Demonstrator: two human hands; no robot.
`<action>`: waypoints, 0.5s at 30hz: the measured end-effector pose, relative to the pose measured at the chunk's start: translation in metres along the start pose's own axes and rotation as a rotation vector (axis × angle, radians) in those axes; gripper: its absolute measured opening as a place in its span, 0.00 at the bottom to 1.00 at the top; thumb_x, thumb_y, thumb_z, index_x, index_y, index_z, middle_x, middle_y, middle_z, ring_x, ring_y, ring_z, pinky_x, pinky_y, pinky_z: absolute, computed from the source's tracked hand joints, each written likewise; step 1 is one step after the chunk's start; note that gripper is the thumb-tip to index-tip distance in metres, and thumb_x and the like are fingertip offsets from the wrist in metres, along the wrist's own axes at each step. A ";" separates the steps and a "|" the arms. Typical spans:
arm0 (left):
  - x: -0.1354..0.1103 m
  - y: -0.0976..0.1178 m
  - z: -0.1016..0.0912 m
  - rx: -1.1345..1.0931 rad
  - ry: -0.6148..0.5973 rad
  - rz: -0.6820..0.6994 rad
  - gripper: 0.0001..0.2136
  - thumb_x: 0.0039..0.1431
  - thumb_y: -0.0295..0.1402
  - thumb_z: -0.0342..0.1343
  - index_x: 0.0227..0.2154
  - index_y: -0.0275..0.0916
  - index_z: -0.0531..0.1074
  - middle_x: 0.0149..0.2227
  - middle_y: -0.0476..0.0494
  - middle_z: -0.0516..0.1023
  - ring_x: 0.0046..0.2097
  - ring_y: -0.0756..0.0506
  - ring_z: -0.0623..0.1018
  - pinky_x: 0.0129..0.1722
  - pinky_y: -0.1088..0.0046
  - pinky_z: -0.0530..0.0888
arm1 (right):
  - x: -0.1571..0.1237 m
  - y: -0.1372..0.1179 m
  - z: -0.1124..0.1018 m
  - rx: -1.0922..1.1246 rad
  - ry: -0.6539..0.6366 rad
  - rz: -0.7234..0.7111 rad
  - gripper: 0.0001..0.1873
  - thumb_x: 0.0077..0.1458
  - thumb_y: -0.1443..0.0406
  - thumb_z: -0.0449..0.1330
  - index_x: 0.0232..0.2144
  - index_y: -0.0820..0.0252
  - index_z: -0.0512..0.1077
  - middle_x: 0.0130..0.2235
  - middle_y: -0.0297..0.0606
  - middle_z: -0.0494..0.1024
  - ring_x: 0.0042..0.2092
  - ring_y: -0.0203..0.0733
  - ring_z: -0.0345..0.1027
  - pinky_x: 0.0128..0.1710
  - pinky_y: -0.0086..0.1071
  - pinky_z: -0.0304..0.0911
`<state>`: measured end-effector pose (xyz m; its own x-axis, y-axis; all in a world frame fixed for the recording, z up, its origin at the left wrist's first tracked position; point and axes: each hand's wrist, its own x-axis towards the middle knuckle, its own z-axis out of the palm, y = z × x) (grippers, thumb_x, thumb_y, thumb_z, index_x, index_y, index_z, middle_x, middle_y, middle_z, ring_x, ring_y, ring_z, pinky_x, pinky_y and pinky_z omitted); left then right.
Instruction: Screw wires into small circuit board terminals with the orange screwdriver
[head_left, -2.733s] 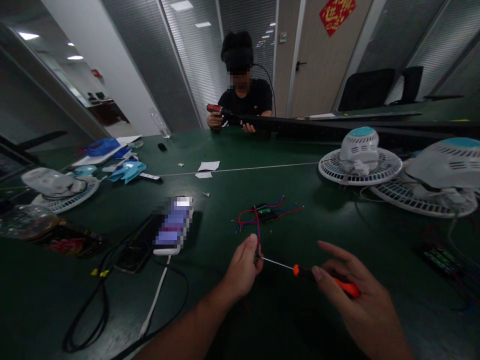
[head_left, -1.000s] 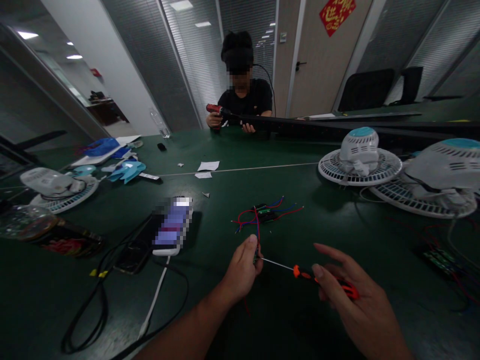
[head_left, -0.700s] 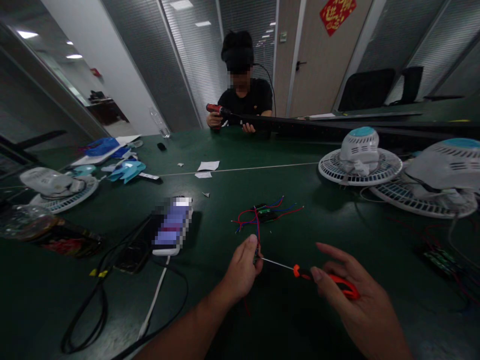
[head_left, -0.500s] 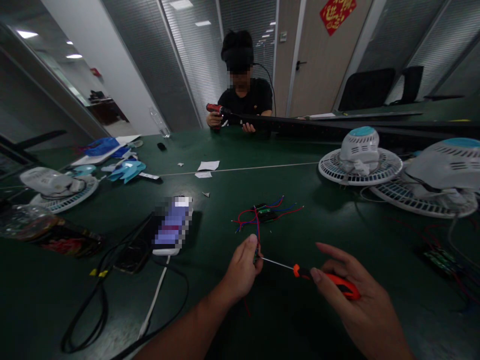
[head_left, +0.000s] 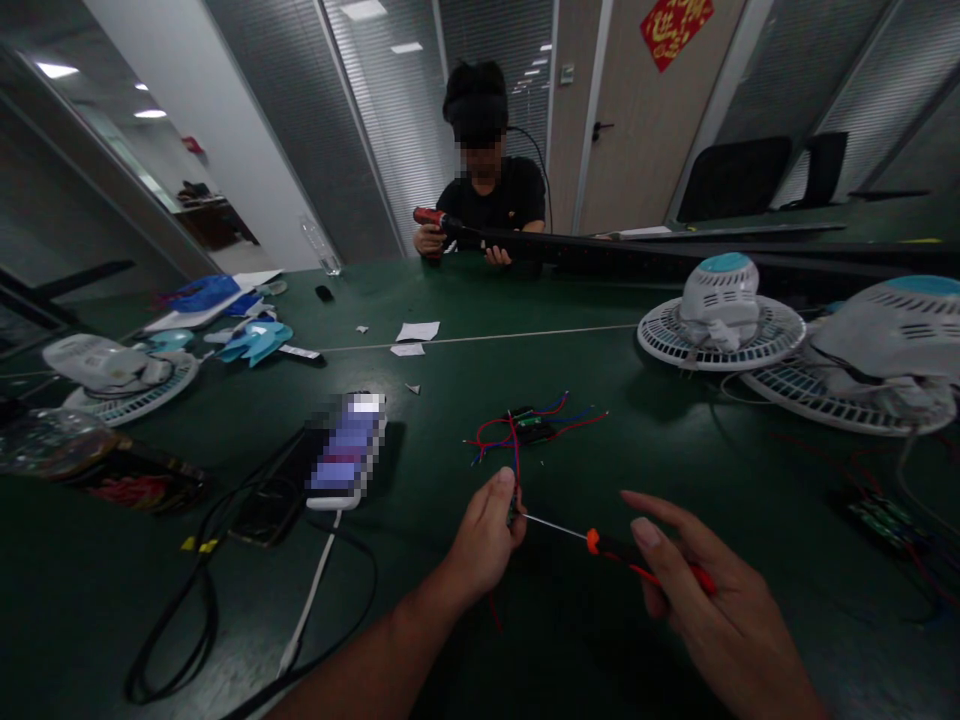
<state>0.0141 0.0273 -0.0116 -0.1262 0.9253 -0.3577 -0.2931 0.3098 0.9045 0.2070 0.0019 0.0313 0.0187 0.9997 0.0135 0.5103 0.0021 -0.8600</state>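
Note:
My left hand (head_left: 484, 540) is closed in a pinch on a small dark part (head_left: 512, 516) with red and blue wires running from it toward a wire bundle (head_left: 529, 425) on the green table. My right hand (head_left: 716, 610) grips an orange-handled screwdriver (head_left: 626, 552). Its thin metal shaft points left and its tip meets the small part at my left fingertips. The index finger of my right hand stretches along the handle.
A phone (head_left: 346, 452) on a white cable lies left of my hands, beside black cables (head_left: 195, 590). White fan assemblies (head_left: 720, 315) stand at right and one (head_left: 112, 375) at left. A small circuit board (head_left: 885, 518) lies far right. Across the table a person (head_left: 487, 190) holds a red power drill (head_left: 431, 220).
My right fingers have shifted on the screwdriver handle, turning it slightly. My left hand and the small part have stayed in place.

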 end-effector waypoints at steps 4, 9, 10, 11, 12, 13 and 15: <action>0.001 0.000 0.000 -0.019 0.003 -0.003 0.27 0.44 0.61 0.55 0.23 0.37 0.65 0.21 0.54 0.63 0.21 0.55 0.63 0.18 0.81 0.58 | 0.003 0.004 -0.001 -0.013 -0.036 -0.118 0.23 0.58 0.52 0.55 0.49 0.61 0.69 0.18 0.28 0.72 0.18 0.36 0.67 0.18 0.28 0.62; 0.000 0.000 0.000 -0.001 0.002 0.020 0.27 0.45 0.62 0.54 0.23 0.37 0.65 0.20 0.54 0.63 0.20 0.55 0.62 0.17 0.81 0.57 | 0.005 0.007 -0.002 -0.072 -0.011 -0.156 0.22 0.58 0.54 0.55 0.49 0.61 0.68 0.20 0.29 0.74 0.20 0.37 0.69 0.19 0.28 0.64; -0.001 0.000 0.001 0.001 -0.001 0.020 0.27 0.45 0.62 0.54 0.23 0.37 0.65 0.20 0.54 0.63 0.20 0.56 0.62 0.17 0.81 0.57 | 0.005 0.007 -0.002 -0.073 -0.009 -0.161 0.22 0.58 0.54 0.55 0.49 0.61 0.68 0.21 0.30 0.74 0.21 0.37 0.70 0.20 0.28 0.65; -0.001 0.000 0.001 0.002 -0.003 0.018 0.27 0.45 0.62 0.54 0.23 0.37 0.65 0.20 0.54 0.62 0.20 0.56 0.62 0.17 0.81 0.57 | 0.005 0.007 -0.002 -0.072 -0.005 -0.163 0.21 0.57 0.54 0.55 0.49 0.61 0.68 0.22 0.30 0.75 0.22 0.38 0.71 0.20 0.28 0.65; -0.001 0.000 0.001 0.001 0.000 0.015 0.27 0.44 0.61 0.54 0.23 0.37 0.65 0.20 0.55 0.62 0.20 0.56 0.62 0.17 0.81 0.57 | 0.005 0.007 -0.002 -0.068 0.002 -0.164 0.21 0.57 0.54 0.56 0.48 0.61 0.68 0.23 0.31 0.76 0.22 0.38 0.72 0.21 0.28 0.66; -0.001 0.001 0.001 0.000 0.004 0.010 0.27 0.44 0.61 0.54 0.23 0.37 0.65 0.20 0.55 0.62 0.19 0.56 0.62 0.17 0.81 0.57 | 0.005 0.006 -0.002 -0.063 0.010 -0.163 0.21 0.56 0.55 0.56 0.48 0.61 0.68 0.23 0.32 0.77 0.23 0.38 0.72 0.21 0.28 0.66; -0.001 0.001 0.001 -0.003 0.010 0.000 0.27 0.44 0.61 0.55 0.23 0.38 0.65 0.19 0.55 0.62 0.19 0.55 0.61 0.17 0.81 0.57 | 0.005 0.006 -0.001 -0.052 0.025 -0.166 0.21 0.55 0.55 0.58 0.47 0.61 0.68 0.25 0.33 0.78 0.23 0.38 0.72 0.21 0.27 0.67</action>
<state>0.0153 0.0269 -0.0097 -0.1360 0.9229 -0.3603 -0.2957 0.3093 0.9038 0.2115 0.0070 0.0269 -0.0486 0.9848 0.1667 0.5517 0.1656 -0.8175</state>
